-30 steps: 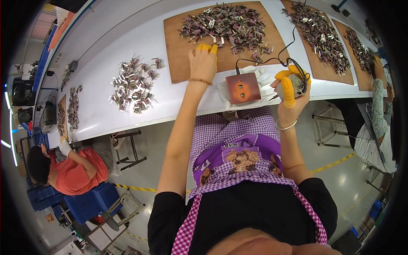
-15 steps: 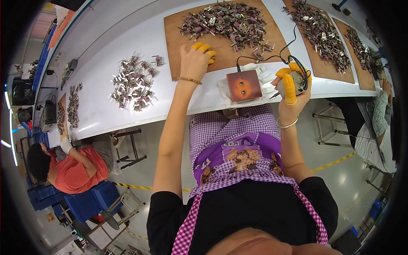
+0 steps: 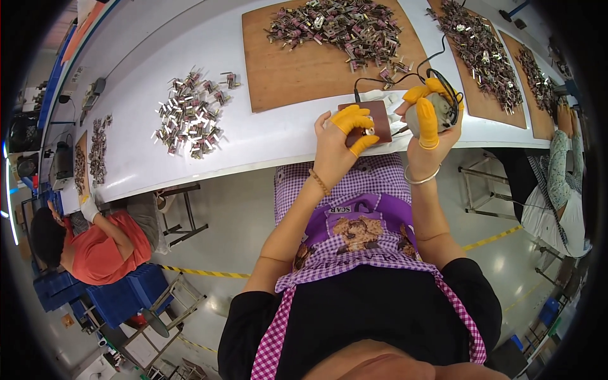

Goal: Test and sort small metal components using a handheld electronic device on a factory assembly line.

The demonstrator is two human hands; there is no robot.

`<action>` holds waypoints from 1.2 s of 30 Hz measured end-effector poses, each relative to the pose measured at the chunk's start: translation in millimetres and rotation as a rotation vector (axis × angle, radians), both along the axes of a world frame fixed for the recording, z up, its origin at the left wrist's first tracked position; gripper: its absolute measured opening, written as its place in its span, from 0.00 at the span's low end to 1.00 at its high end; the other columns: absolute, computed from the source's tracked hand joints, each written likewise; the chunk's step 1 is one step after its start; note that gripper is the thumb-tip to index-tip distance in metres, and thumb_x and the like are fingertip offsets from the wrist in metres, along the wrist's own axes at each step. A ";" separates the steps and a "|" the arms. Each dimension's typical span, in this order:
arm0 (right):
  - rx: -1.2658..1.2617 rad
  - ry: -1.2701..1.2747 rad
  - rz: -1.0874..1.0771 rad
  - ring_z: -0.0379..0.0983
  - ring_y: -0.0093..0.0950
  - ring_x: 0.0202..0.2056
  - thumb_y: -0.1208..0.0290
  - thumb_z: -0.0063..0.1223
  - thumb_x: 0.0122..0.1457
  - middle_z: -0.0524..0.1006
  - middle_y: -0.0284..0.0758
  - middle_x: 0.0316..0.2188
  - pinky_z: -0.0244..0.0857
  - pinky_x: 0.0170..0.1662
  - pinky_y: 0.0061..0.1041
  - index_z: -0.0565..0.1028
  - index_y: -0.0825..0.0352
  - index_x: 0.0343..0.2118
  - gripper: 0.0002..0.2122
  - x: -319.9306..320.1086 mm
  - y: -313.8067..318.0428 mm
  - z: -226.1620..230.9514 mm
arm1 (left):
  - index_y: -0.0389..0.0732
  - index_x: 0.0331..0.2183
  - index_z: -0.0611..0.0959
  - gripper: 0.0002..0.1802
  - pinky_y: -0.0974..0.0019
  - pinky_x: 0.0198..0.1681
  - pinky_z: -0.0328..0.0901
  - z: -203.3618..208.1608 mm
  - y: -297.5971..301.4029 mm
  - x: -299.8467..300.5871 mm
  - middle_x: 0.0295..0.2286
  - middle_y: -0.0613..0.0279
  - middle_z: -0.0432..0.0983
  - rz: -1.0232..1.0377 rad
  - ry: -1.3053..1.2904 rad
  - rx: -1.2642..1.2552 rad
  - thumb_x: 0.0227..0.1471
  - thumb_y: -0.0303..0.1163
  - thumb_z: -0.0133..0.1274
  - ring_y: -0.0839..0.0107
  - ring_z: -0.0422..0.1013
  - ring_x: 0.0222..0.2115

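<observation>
My left hand (image 3: 347, 134), with yellow finger covers, is over a reddish-brown box (image 3: 380, 117) with a black lead. Its thumb and fingers are closed in a pinch at the box's top; a small shiny bit shows between them, too small to name. My right hand (image 3: 436, 120), in yellow finger covers too, grips a round grey device (image 3: 420, 120) wound with black cord. A thin dark tip points from the device toward the box. Beneath the box lies a white glove (image 3: 394, 100).
Small metal parts with prongs form a big heap (image 3: 342, 28) on a brown board (image 3: 278, 82). A smaller pile (image 3: 190, 114) lies to the left on the white table (image 3: 139, 152). More heaped boards stand right. One co-worker (image 3: 111, 247) sits left, another (image 3: 560, 190) right.
My left hand has come from the brown board, toward me and to the right, onto the box, its fingers now pinched. My right hand still holds the grey device.
</observation>
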State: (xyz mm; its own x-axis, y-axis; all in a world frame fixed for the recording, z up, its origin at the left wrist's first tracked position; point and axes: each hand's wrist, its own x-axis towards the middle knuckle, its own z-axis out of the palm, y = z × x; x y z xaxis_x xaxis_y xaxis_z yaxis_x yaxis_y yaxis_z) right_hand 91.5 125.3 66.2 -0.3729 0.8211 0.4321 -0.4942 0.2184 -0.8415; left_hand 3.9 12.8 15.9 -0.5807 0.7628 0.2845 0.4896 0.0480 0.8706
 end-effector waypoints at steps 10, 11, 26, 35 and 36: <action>0.087 -0.072 0.131 0.71 0.27 0.24 0.78 0.56 0.49 0.73 0.41 0.31 0.66 0.29 0.20 0.64 0.70 0.44 0.19 -20.9 -12.8 -0.7 | 0.46 0.33 0.79 0.15 0.57 0.54 0.44 -0.5 -5.8 1.1 0.36 0.72 0.75 -0.021 0.053 -0.068 0.38 0.37 0.60 0.74 0.69 0.31; 0.051 -0.069 0.149 0.71 0.26 0.25 0.79 0.57 0.47 0.73 0.40 0.32 0.67 0.31 0.20 0.65 0.69 0.44 0.20 -21.8 -14.8 0.9 | 0.46 0.33 0.79 0.15 0.57 0.54 0.44 0.1 -6.2 1.4 0.36 0.73 0.75 -0.020 0.050 -0.072 0.38 0.37 0.60 0.74 0.68 0.31; 0.042 -0.090 0.125 0.71 0.26 0.26 0.83 0.57 0.44 0.73 0.38 0.35 0.67 0.31 0.19 0.65 0.69 0.43 0.21 -21.7 -11.3 -6.1 | 0.46 0.33 0.79 0.16 0.59 0.53 0.45 1.3 -4.9 1.0 0.36 0.73 0.76 -0.006 0.052 -0.045 0.37 0.38 0.60 0.75 0.68 0.30; 0.159 -0.125 0.049 0.71 0.23 0.29 0.80 0.63 0.40 0.75 0.34 0.35 0.66 0.33 0.17 0.68 0.68 0.41 0.22 -24.6 -16.8 3.6 | 0.46 0.33 0.80 0.16 0.60 0.53 0.44 3.2 -3.8 3.4 0.35 0.74 0.76 0.012 0.070 -0.008 0.37 0.38 0.60 0.76 0.68 0.29; 0.133 -0.106 0.058 0.71 0.23 0.29 0.80 0.63 0.40 0.75 0.34 0.35 0.66 0.33 0.16 0.68 0.68 0.41 0.22 -24.1 -18.4 4.8 | 0.46 0.33 0.80 0.16 0.60 0.53 0.44 3.5 -4.4 3.2 0.35 0.74 0.76 0.011 0.071 -0.007 0.37 0.38 0.60 0.76 0.68 0.29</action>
